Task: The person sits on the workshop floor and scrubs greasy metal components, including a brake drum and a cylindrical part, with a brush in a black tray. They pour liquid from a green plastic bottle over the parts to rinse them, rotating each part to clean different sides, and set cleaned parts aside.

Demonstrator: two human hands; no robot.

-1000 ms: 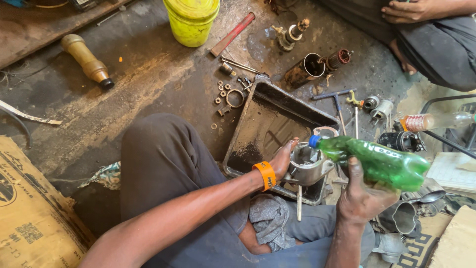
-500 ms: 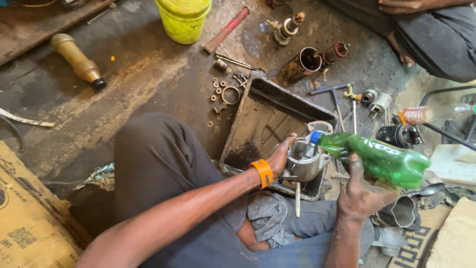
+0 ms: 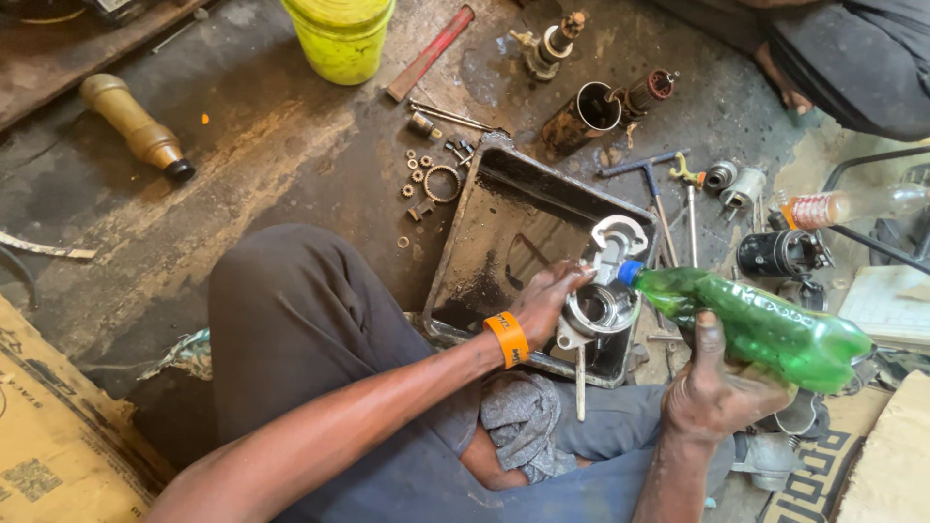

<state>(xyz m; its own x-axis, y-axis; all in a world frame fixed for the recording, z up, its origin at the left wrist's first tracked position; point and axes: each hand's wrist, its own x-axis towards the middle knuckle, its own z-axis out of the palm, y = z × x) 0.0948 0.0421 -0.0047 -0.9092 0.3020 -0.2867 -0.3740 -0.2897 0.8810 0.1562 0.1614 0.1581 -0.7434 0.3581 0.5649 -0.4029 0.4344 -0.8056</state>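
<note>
- While the left hand (image 3: 547, 300), with an orange wristband (image 3: 509, 338) on its wrist, clamps round a metal part (image 3: 603, 308) to steady it over the black metal tray (image 3: 484, 184), the right hand (image 3: 712, 392) grips a green plastic bottle (image 3: 765, 324), tilted so that its blue cap (image 3: 631, 272) points down at the part's open top.
- Held over the tray's near right corner, the part appears placed so that any spill lands in the tray rather than on the floor.
- A grey rag (image 3: 523, 421) lies across the person's lap, within easy reach of both hands.
- On the stained floor beyond the tray lie a small toothed ring (image 3: 444, 182) among several loose nuts, one red bar (image 3: 430, 52) and one T-handled wrench (image 3: 651, 184).
- One yellow bucket (image 3: 339, 37) stands at the top edge, and one brown bottle (image 3: 136, 126) lies on its side at the left.
- Another person's dark clothing (image 3: 852, 58) shows at the top right.
</note>
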